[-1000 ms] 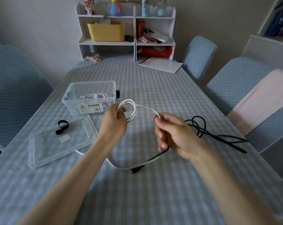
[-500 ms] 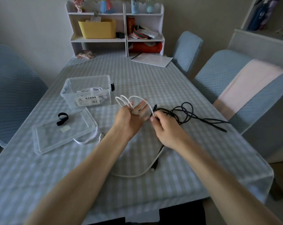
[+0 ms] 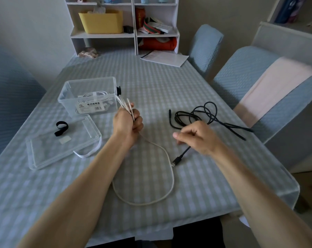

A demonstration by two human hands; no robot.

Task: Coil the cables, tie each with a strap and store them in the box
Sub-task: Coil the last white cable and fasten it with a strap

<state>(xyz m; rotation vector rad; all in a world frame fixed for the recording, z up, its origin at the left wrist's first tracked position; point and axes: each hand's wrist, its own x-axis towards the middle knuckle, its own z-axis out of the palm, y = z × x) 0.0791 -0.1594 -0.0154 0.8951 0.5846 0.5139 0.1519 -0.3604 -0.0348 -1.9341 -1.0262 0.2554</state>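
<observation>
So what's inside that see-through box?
Inside the clear box lies a coiled white cable with a white strap round it. The label on the front wall hides part of the bottom.

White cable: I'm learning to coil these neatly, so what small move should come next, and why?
Probably bring the right hand back to the slack and feed another loop to the left hand. That hand grips a few loops of the white cable, but a long tail lies uncoiled on the table.
</observation>
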